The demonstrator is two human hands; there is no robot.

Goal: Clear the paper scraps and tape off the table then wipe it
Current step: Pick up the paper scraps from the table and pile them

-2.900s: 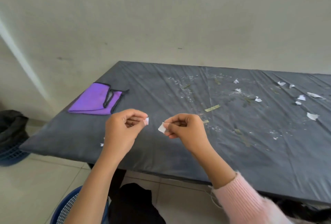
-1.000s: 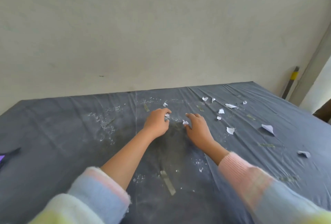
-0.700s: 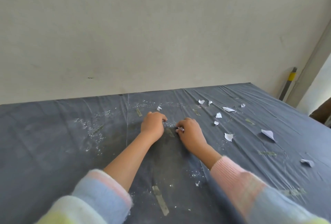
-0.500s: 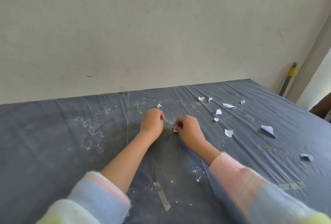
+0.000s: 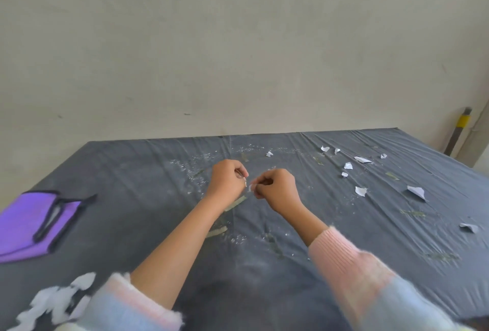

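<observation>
**Scraps pinched in both hands**

Fingertips of the left hand nip one white paper scrap. The right hand nips a second scrap. Both are at frame centre, lifted off the grey table they pressed on half a second ago. Two tape strips lie just below the hands. Ten loose scraps dot the right side. A purple cloth now shows at left, and a blurred white heap at lower left.

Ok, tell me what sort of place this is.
Probably a bare workroom or utility space: a plain plaster wall, a large table under a wrinkled dark cover littered with paper scraps and tape strips, and a purple cloth lying at its left end.
</observation>
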